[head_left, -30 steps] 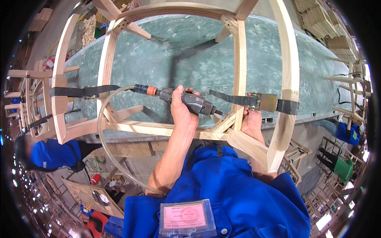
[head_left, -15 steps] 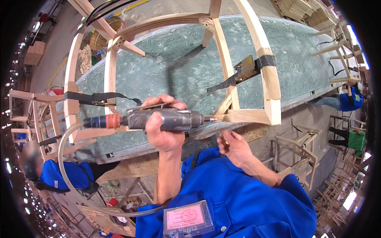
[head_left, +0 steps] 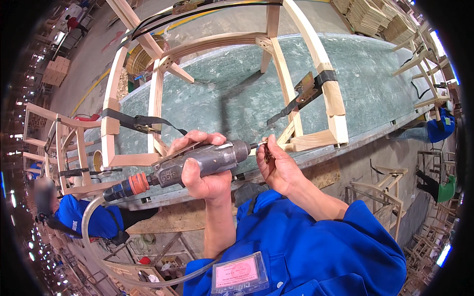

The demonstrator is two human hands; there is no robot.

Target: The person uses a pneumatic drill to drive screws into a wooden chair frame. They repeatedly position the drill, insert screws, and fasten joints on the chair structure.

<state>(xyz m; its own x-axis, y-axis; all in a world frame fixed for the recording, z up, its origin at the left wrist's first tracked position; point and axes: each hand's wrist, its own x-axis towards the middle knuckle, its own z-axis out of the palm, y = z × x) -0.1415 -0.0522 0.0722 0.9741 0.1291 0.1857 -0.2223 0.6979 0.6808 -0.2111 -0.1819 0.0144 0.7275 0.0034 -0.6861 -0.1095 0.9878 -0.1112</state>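
Note:
My left hand (head_left: 210,182) is wrapped round a dark air screwdriver (head_left: 200,163) with an orange collar, its bit pointing right. At the tip of the bit, my right hand (head_left: 281,170) pinches with thumb and fingers. Small brownish screws (head_left: 267,154) show between those fingers; how many is hidden. Just beyond both hands stands a pale wooden chair frame (head_left: 311,140), its near rail behind the screwdriver. Black ratchet straps (head_left: 131,121) are round the frame, one with a metal buckle (head_left: 306,86) on the right side.
Under the frame lies a worn green tabletop (head_left: 237,103). A clear air hose (head_left: 85,232) curves from the screwdriver down to the lower left. A co-worker in blue (head_left: 89,217) is at the left beside another chair frame (head_left: 64,143). More frames (head_left: 385,192) stand to the right.
My right hand has risen to the screwdriver's bit, fingers now meeting at its tip. The screwdriver has tilted, its hose end lower. The view has shifted a little.

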